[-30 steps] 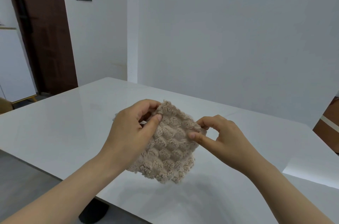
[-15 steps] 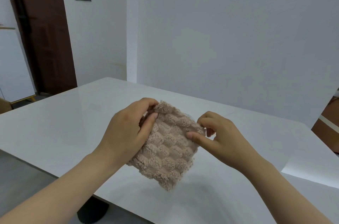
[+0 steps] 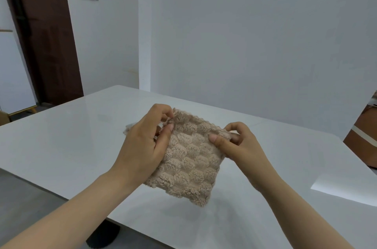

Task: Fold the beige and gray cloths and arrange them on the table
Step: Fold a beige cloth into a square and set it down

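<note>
Head: left hand point(image 3: 142, 146), right hand point(image 3: 238, 146) pinch beige cloth point(image 3: 189, 161) top corners.

Soft, even, slightly dim light. On glossy white tabletop point(image 3: 71, 146): faint wall reflections, hard-edged bright patch at right. Diffuse shadow beneath fluffy beige waffle-textured cloth point(image 3: 189, 167). At left edge, dark brown door point(image 3: 47, 44) leans from wide-angle distortion. Centre sharp.

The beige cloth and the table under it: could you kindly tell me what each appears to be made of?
The beige cloth looks like a plush, fleecy textile, perhaps coral fleece or microfibre: its surface is fuzzy pile in raised, puffy rows. The table seems to be a glossy white slab, possibly stone, glass or laminate: its smooth top shows soft reflections.
</note>
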Demonstrator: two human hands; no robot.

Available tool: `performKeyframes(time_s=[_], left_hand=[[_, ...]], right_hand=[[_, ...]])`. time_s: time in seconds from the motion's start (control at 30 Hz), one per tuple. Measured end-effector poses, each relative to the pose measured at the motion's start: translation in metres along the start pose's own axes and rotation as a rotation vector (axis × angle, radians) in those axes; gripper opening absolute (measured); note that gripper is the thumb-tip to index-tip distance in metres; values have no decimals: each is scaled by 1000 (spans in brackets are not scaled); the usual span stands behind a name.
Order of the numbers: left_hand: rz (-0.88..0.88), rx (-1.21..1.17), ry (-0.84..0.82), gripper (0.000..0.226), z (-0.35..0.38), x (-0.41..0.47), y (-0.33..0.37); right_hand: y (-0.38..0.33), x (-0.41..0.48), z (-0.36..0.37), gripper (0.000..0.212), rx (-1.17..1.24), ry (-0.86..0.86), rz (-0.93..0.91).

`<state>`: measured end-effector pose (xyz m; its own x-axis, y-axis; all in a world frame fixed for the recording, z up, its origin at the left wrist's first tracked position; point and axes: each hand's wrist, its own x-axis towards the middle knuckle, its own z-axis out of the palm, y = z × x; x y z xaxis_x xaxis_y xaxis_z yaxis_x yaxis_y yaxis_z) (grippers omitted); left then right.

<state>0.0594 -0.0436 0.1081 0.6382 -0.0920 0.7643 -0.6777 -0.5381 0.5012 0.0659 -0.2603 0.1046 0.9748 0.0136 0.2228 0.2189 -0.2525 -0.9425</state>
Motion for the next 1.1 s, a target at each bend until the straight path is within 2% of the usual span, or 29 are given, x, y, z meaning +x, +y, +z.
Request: performKeyframes(time_s=[0.1,0.17,0.27,0.37,0.47,0.6,0.67,0.77,0.93,1.0,1.1], left_hand=[[-36,-31,42,26,2,1,3],[-69,-25,67,23,3,2,1],[-118,-16,102,24,3,4,-1],[-168,-33,113,22,0,4,0],[-177,-45,28,15,-3,2,-3],[-119,-18,-190,40,-5,-7,-10],[-105,1,-231,48,-5,-10,-10],[-106,17,-220,50,-6,-11,-12],[-173,-22,-146,44,-5,-8,-14],[-214,-57,-135,44,-5,-7,-15],[-236,-75,-138,44,-5,-6,-17]], right_hand=[[2,-4,7,57,347,-98,162],[2,-10,12,48,404,-188,212],[4,-15,19,43,389,-227,218],[4,-19,24,40,349,-192,170],[5,-19,27,32,291,-68,106],[2,-20,28,28,291,37,42],[1,-20,28,33,297,40,28],[4,-23,25,55,235,36,-15],[5,-41,16,102,36,-226,-177],[8,-43,14,104,-136,-259,-242],[11,-40,14,86,-311,-190,-360]])
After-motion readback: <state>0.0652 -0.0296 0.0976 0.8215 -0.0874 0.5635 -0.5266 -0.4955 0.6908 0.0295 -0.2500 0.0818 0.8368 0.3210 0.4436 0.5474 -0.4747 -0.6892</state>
